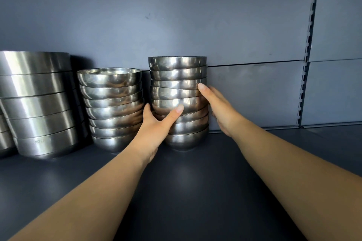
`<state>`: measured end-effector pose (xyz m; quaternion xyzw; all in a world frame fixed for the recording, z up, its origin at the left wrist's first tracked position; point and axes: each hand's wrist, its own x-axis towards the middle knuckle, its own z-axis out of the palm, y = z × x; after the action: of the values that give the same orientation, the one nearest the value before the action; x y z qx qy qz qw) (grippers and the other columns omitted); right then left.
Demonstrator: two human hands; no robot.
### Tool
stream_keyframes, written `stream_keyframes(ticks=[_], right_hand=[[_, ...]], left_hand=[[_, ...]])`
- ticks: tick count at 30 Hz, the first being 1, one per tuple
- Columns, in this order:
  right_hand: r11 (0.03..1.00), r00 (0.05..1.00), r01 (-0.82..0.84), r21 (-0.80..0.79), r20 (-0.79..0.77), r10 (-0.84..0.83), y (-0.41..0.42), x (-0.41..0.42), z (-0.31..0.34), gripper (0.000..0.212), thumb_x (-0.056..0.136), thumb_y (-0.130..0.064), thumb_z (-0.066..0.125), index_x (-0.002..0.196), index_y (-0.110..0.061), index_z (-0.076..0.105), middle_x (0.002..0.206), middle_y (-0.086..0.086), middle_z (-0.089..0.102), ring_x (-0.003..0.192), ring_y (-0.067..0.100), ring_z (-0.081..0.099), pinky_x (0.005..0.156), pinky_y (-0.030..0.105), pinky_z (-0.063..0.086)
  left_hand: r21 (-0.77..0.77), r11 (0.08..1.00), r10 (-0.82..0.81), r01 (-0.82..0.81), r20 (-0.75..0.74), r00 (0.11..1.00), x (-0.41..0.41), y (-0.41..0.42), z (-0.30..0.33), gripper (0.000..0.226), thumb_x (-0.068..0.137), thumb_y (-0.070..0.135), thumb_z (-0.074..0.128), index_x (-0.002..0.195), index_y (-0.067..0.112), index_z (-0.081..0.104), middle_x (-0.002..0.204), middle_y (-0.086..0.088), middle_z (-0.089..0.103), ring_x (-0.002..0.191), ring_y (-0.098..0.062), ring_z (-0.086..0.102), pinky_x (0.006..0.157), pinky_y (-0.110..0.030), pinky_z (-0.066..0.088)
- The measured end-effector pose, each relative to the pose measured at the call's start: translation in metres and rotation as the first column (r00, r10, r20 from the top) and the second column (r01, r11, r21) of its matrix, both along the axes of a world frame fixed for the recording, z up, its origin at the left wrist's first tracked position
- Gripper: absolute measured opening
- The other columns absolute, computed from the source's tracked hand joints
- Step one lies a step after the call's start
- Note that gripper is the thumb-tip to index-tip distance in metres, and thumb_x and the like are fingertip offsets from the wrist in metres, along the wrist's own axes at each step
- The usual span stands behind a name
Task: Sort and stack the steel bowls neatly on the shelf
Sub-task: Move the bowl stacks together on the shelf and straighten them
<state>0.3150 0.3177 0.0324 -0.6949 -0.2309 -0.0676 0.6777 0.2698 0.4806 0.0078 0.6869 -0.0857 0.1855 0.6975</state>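
A tall stack of small round steel bowls (178, 76) stands on the dark shelf (186, 191) near the back wall. My left hand (156, 125) grips its lower left side, thumb across the front. My right hand (217, 107) presses its right side, fingers reaching behind. The stack leans a little unevenly. To its left stands a shorter stack of the same round bowls (111, 107), close beside my left hand.
At the far left a stack of larger straight-sided steel bowls (39, 103) stands, with more of them cut off by the frame edge. The grey back wall (254, 88) carries a slotted upright rail (307, 55) at the right.
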Motion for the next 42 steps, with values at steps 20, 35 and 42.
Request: stream_keyframes(ticks=[20,35,42], right_hand=[[0.995,0.985,-0.07,0.066,0.163,0.059,-0.003,0.008,0.02,0.029,0.061,-0.037,0.075,0.086,-0.026,0.064,0.077,-0.019,0.071,0.075,-0.005,0.065,0.061,0.011,0.049],[0.987,0.986,-0.159,0.02,0.051,0.157,-0.003,0.003,0.009,0.018,0.079,-0.048,0.06,0.084,-0.031,0.058,0.062,-0.018,0.068,0.056,-0.002,0.062,0.051,0.018,0.049],[0.989,0.989,-0.148,0.029,0.015,0.148,-0.002,-0.002,0.01,0.06,0.054,-0.062,0.063,0.102,-0.026,0.061,0.094,-0.009,0.072,0.086,0.006,0.067,0.073,0.022,0.052]], left_hand=[[0.09,0.996,-0.022,0.01,0.133,0.991,-0.005,-0.001,0.006,0.087,0.059,0.054,0.072,0.136,0.024,0.042,0.13,0.008,0.058,0.12,-0.009,0.054,0.106,-0.038,0.04],[0.108,0.994,0.012,-0.021,0.078,0.997,-0.01,-0.007,0.008,0.074,0.074,0.046,0.069,0.138,0.031,0.036,0.13,0.015,0.056,0.117,-0.004,0.054,0.104,-0.031,0.041],[0.07,0.998,-0.005,0.006,-0.008,1.0,-0.013,-0.007,0.012,0.119,0.054,0.063,0.071,0.149,0.029,0.008,0.151,0.011,0.032,0.136,-0.011,0.034,0.114,-0.039,0.027]])
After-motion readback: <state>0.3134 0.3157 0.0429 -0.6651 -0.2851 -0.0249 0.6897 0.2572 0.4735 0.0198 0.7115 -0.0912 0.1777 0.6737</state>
